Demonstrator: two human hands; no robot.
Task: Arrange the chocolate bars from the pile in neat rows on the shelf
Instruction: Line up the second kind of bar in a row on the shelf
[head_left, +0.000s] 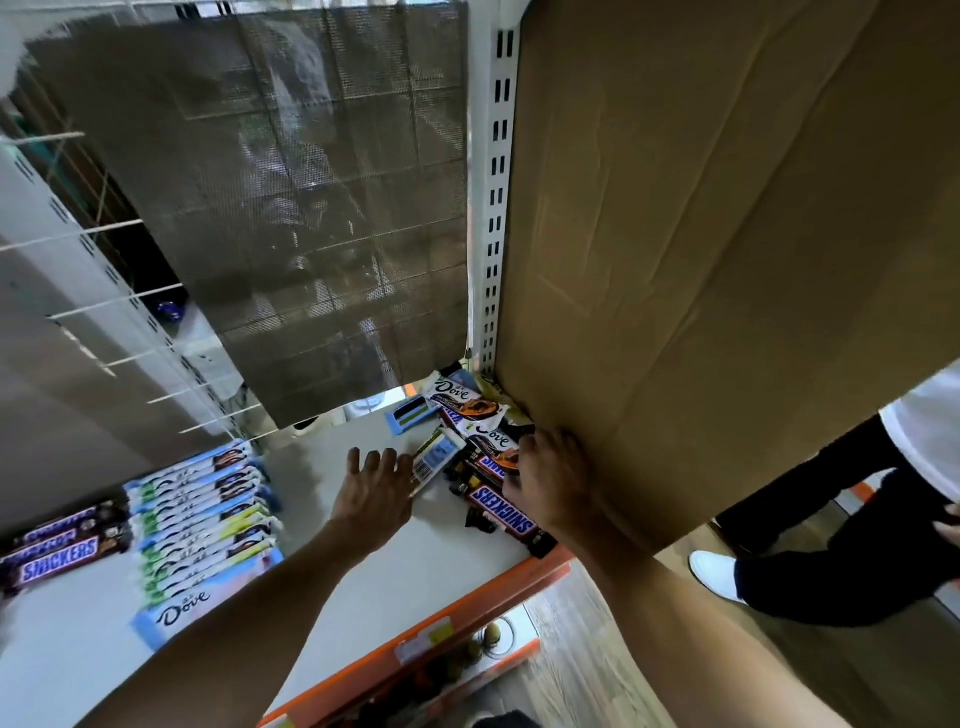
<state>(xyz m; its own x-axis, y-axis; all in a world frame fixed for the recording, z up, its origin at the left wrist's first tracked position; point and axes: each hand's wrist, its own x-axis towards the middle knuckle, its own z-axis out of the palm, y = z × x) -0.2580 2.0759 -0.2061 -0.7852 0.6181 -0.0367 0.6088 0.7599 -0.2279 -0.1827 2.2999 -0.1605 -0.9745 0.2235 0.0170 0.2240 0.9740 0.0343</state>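
Setting: store shelf (363, 561) with a grey deck and an orange front rail (415, 623). A mesh panel (311, 208) backs it at upper centre. A cardboard sheet (727, 260) fills the right of the frame.
Rows laid: Dove row (202, 525) at lower left, bars overlapped. Snickers row (62, 545) just beside it at the far left edge.
Pile (483, 447): centre right, in the corner under the cardboard's lower edge. Mixed Dove and Snickers bars lie crosswise.
Left hand (376, 483): fingers straight and spread, palm down, just left of the pile. A pale-blue bar (435, 460) touches its thumb side. I cannot tell whether the thumb is under it.
Right hand (550, 467): rests on the pile's right side. Its fingertips are hidden among the wrappers, so I cannot tell its grip.
Key relation: the pale-blue bar's long axis runs from lower left to upper right, roughly in line with the left forearm. The left hand is the nearer one.
My reading: the rows lie well apart, toward the lower left, so the carry goes that way. The bar will likely need turning to match the Dove row.
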